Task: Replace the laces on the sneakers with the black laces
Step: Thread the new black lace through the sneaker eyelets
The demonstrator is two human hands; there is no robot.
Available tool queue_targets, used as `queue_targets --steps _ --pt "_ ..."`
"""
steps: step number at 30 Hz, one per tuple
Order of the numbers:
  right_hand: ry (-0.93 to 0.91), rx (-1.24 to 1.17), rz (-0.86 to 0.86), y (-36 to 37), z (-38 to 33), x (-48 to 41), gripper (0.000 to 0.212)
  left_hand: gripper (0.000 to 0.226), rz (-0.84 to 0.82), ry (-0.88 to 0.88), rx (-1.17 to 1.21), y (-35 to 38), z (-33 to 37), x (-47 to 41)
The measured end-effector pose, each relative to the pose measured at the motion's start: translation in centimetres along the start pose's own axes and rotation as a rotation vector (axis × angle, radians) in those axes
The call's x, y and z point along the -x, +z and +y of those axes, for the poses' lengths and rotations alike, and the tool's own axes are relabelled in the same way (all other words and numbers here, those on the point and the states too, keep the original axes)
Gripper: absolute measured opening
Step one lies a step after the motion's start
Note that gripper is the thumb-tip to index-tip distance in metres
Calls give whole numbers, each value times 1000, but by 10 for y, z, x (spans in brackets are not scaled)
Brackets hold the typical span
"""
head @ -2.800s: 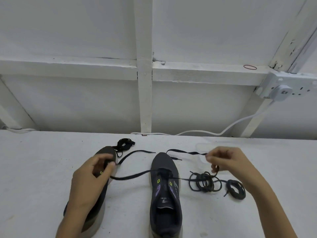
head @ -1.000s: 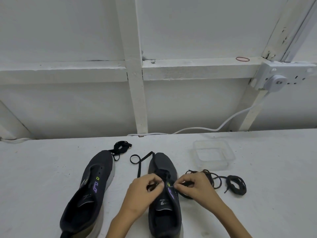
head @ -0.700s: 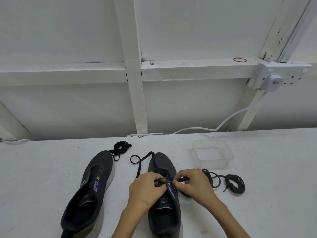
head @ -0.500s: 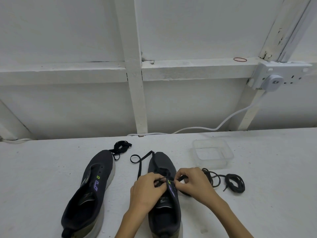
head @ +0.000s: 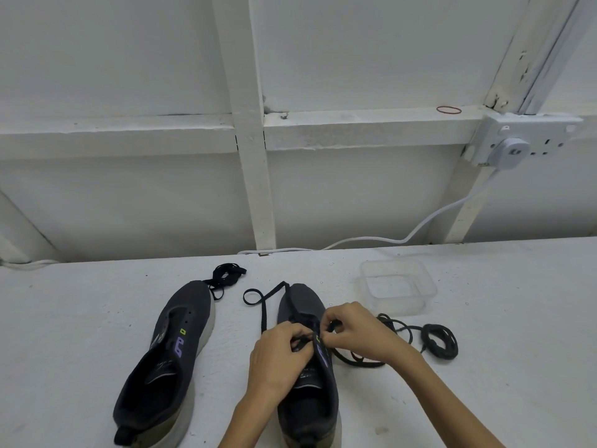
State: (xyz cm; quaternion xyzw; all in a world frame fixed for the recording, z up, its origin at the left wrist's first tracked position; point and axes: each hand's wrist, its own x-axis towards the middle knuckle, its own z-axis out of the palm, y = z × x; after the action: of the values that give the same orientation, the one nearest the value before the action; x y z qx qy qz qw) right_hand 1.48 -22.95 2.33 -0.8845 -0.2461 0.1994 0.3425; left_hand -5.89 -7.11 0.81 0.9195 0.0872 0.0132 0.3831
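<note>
Black lace point(head: 263, 315) runs through the right sneaker point(head: 302, 302), which stands near the middle of the table point(head: 80, 318). One end loops out left of its toe. Left grip point(head: 277, 360) and right grip point(head: 361, 331) each pinch the lace over the eyelets. The left sneaker point(head: 193, 305) stands alongside, and coiled laces point(head: 441, 341) lie further right.

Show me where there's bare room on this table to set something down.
Bare table lies left of the unlaced sneaker, and more widely right of the clear tub and coiled laces. The strip between the two sneakers is narrow. It is crowded around the other sneaker, where the left hand and right hand pinch a lace.
</note>
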Motion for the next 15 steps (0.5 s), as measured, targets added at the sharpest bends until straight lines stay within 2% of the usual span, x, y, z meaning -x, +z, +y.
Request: queue_targets --steps 5,9,15 --pt "15 -184 -17 5 2 -2 5 11 -21 -36 -12 -2 -3 -2" --pt "115 -333 -12 10 4 1 32 9 -51 -26 -17 1 -5 -5" --pt "225 -476 -46 9 1 2 17 8 -62 -63 181 -2 -10 -11"
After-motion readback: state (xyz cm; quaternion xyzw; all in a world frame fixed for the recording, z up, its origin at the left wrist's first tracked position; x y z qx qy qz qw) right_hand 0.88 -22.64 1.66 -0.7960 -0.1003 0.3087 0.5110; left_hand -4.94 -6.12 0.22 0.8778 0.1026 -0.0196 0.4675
